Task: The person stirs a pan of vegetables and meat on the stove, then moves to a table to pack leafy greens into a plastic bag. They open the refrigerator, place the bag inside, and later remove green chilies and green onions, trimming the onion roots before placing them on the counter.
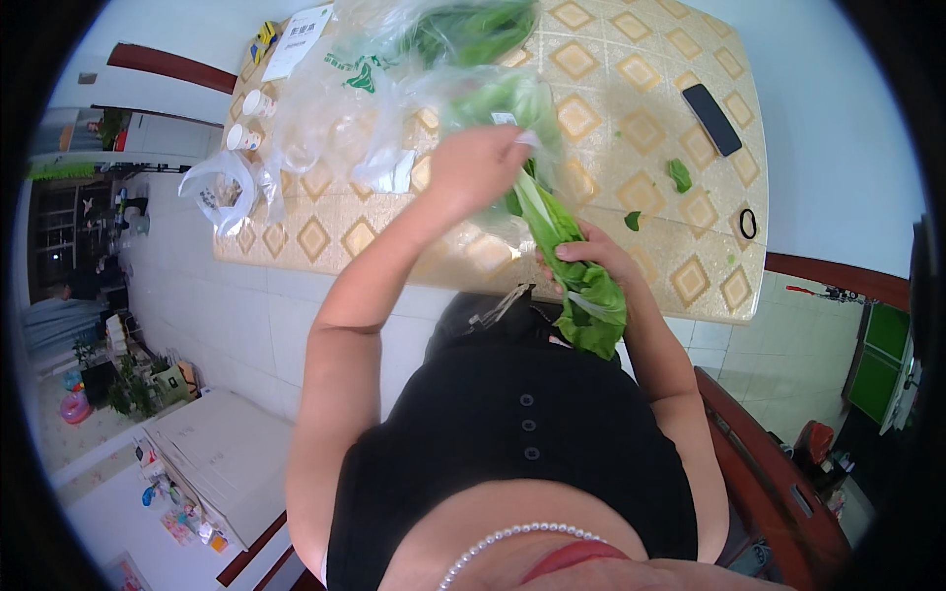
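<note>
A bunch of leafy greens slants from the tabletop towards my lap, leaf ends lowest. My right hand is closed around its leafy part, the thumb on top. At the pale stalk end, my left hand has its fingers pinched on a whitish bit of a clear plastic bag; blur hides the exact grip. That bag holds more pale green vegetables and partly surrounds the stalks. Behind it lies another clear bag with darker leafy greens.
The patterned tablecloth carries a smartphone, a black hair tie, and loose leaf pieces on the right. Left are paper cups, an open plastic bag, and a printed sheet. A red wooden chair stands at lower right.
</note>
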A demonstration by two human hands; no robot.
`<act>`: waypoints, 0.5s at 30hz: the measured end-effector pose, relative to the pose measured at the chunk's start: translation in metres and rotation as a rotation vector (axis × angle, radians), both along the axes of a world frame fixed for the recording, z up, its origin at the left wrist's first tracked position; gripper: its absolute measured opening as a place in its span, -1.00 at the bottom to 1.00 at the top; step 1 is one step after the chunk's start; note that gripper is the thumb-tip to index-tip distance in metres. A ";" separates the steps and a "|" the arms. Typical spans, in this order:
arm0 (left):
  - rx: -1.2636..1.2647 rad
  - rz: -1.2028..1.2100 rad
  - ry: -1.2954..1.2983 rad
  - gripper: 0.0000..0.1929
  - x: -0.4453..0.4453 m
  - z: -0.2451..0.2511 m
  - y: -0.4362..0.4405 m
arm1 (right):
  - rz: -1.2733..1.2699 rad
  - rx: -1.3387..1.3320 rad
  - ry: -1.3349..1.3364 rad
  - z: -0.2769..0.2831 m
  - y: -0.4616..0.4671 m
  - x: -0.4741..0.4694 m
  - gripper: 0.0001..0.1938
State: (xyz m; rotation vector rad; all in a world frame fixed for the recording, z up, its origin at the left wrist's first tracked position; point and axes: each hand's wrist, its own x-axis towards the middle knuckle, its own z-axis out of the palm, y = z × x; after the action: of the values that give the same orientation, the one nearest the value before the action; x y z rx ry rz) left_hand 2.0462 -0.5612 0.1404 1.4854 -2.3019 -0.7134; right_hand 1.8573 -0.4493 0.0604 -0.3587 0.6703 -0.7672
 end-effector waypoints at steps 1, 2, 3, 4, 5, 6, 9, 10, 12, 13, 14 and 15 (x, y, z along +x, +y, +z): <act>-0.057 -0.046 -0.024 -0.77 -0.009 0.002 0.003 | -0.002 -0.021 0.055 0.000 -0.007 0.005 -0.53; -0.115 -0.091 -0.048 -0.75 -0.016 0.004 0.007 | -0.001 -0.041 0.099 0.000 -0.013 0.011 -0.54; -0.118 -0.069 -0.056 -0.75 -0.022 0.006 0.010 | -0.038 -0.096 0.194 -0.002 -0.020 0.019 -0.54; -0.123 -0.050 -0.064 -0.74 -0.027 0.008 0.012 | -0.076 -0.150 0.279 -0.006 -0.027 0.027 -0.54; -0.166 -0.040 -0.039 -0.74 -0.029 0.010 0.011 | -0.123 -0.231 0.322 -0.009 -0.033 0.031 -0.54; -0.194 -0.008 -0.084 -0.73 -0.028 0.012 0.010 | -0.113 -0.211 0.387 -0.011 -0.038 0.033 -0.49; -0.319 0.060 -0.119 -0.72 -0.013 0.019 -0.005 | -0.140 -0.213 0.434 -0.017 -0.041 0.030 -0.37; -0.305 0.089 -0.141 -0.72 -0.005 0.022 -0.010 | -0.161 -0.200 0.428 -0.017 -0.038 0.028 -0.34; -0.291 0.063 -0.161 -0.71 0.000 0.022 -0.013 | -0.179 -0.179 0.467 -0.018 -0.032 0.024 -0.33; -0.287 0.013 -0.159 -0.70 0.000 0.021 -0.011 | -0.170 -0.167 0.513 -0.019 -0.028 0.025 -0.34; -0.249 -0.021 -0.164 -0.70 -0.001 0.021 -0.008 | -0.155 -0.159 0.558 -0.021 -0.028 0.028 -0.35; -0.244 -0.103 -0.123 -0.70 -0.004 0.020 -0.001 | -0.157 -0.134 0.638 -0.024 -0.030 0.033 -0.38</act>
State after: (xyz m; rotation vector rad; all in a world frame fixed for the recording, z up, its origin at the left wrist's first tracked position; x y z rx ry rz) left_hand 2.0425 -0.5624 0.1606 1.3418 -2.4691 -0.3582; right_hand 1.8900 -0.4792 0.0362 -0.6923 1.2593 -0.8533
